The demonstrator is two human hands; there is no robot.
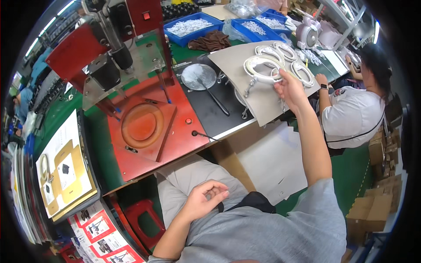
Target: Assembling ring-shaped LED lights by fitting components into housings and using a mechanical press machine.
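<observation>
My right hand (290, 90) pinches the near edge of a white ring-shaped part (248, 71), which has a small metal clasp hanging from it. The ring is over a grey board (263, 115) at the right of the bench. Several similar white rings, including one ring at the right (310, 79), lie on that board. Over my lap, my left hand (205, 199) has its fingers curled in, with nothing visible in them. Left of the board, a round dish (191, 74) holds white material, and a dark-handled tool (219, 104) leans in it.
A red press (184, 131) with a round orange recess (141, 127) stands before me at left. Blue trays of small white parts, one tray (215, 22) among them, line the back. A co-worker in a white shirt (351, 116) sits at right. Cartons (372, 210) stand on the floor.
</observation>
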